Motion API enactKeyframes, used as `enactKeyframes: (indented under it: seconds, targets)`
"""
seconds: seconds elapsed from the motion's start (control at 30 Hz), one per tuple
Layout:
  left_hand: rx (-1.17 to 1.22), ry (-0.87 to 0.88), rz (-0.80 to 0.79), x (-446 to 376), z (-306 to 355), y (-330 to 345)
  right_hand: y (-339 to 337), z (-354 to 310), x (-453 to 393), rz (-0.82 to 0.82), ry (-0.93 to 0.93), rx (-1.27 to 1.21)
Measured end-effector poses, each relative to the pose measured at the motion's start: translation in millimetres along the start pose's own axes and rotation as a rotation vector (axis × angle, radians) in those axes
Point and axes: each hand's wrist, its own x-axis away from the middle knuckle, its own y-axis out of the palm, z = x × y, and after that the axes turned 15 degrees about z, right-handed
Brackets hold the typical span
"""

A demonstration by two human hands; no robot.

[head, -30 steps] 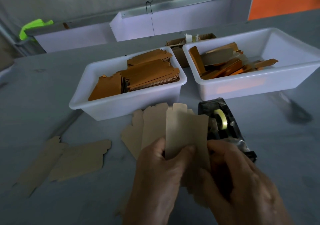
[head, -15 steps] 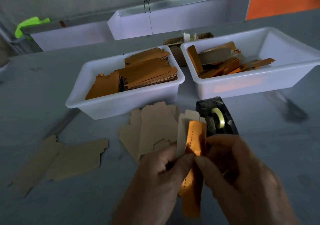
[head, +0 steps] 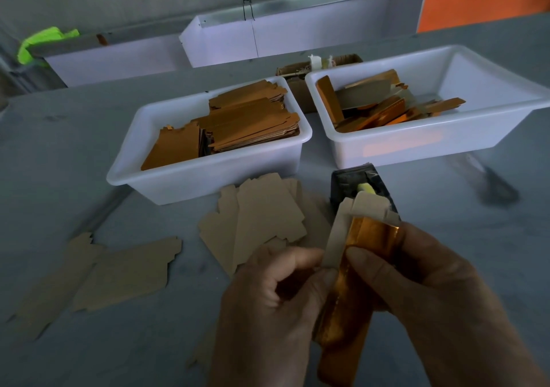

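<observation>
The left hand (head: pixel 268 312) and the right hand (head: pixel 440 303) both grasp one gold-foil carton blank (head: pixel 345 339), thumbs pinching its upper half from either side, the left fingers curled behind it and the right fingers wrapped round its far edge. A second ago the blank stood flat between the hands with its plain kraft back to the camera. Half a second ago a narrow gold strip had turned into view. Now several gold panels are wrapped round into a long, narrow sleeve, and only pale kraft flaps stand up at its top end. That suggests the folding step is well along and that closing the side seam comes next, probably with tape. The blank hangs off the table, just on the near side of the black tape dispenser (head: pixel 342 184), and its top flaps overlap the dispenser's near end in the view. To the left of the dispenser lie loose flat blanks (head: pixel 268 214), kraft side up, with two more blanks (head: pixel 125 267) well apart farther left. Beyond the dispenser and to its left stands a white tub (head: pixel 125 175) stacked with flat blanks. Directly beyond it stands a second white tub (head: pixel 401 148) holding loosely piled gold pieces (head: pixel 381 113).
</observation>
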Motion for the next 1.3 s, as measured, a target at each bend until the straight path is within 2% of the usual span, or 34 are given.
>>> enactKeyframes:
  seconds: [0.07, 0.17, 0.23, 0.3, 0.37, 0.47, 0.53, 0.57, 0.63, 0.7, 0.77, 0.83, 0.93, 1.03, 1.17, 1.3]
  targets:
    - [-0.123, 0.185, 0.088, 3.9, -2.1, 5.7, 2.2, 1.6, -0.1, 0.015, 0.017, -0.024]
    - [-0.486, 0.546, 0.157, 11.3, -8.6, 17.7, 6.5, 1.9, 0.7, 0.04, 0.029, -0.067]
    - [-0.693, 0.666, 0.188, 20.7, -6.5, 26.4, 6.5, 1.4, 0.9, 0.044, 0.042, -0.091]
    - [-0.78, 0.677, 0.212, 22.9, -9.4, 31.8, 4.6, 1.5, 1.4, 0.033, 0.057, -0.096]
    - [-0.679, 0.601, 0.136, 24.9, -10.4, 36.4, 2.3, 0.9, 2.5, 0.026, 0.084, -0.125]
    - [-0.608, 0.638, 0.151, 27.6, -7.7, 36.0, 2.3, 1.7, 3.3, 0.055, 0.058, -0.058]
    - [-0.39, 0.55, 0.149, 24.9, -8.1, 30.2, 2.8, -0.8, 2.6, 0.08, 0.043, -0.053]
    - [-0.256, 0.427, 0.175, 20.7, -6.2, 26.8, 3.1, -2.5, 1.9, 0.066, 0.027, -0.049]
    - [-0.026, 0.053, 0.17, 13.0, -2.8, 19.8, 2.5, -6.3, -0.1, 0.011, -0.019, -0.008]
    - [0.086, -0.228, 0.021, 3.4, 0.3, 13.4, 0.0, -8.9, -2.7, -0.047, -0.041, 0.042]
    - [0.194, -0.382, -0.137, -7.0, 4.7, 6.3, -3.6, -13.2, -4.3, -0.122, -0.044, 0.058]
    - [0.247, -0.433, -0.188, -12.4, 3.8, 5.3, -11.7, -17.2, -8.2, -0.15, -0.09, 0.082]
    - [0.306, -0.472, -0.13, -12.9, -7.7, 8.0, -36.0, -17.8, -22.1, 0.067, -0.195, 0.176]
    - [0.38, -0.551, -0.075, -11.2, -19.0, 10.7, -54.6, -10.8, -33.8, 0.191, -0.128, 0.295]
    - [0.419, -0.538, 0.032, -4.3, -19.4, 16.8, -52.6, 3.7, -36.6, 0.072, -0.025, 0.396]
    - [0.424, -0.556, 0.036, 3.5, -15.9, 23.0, -47.6, 9.2, -32.1, 0.036, -0.019, 0.466]
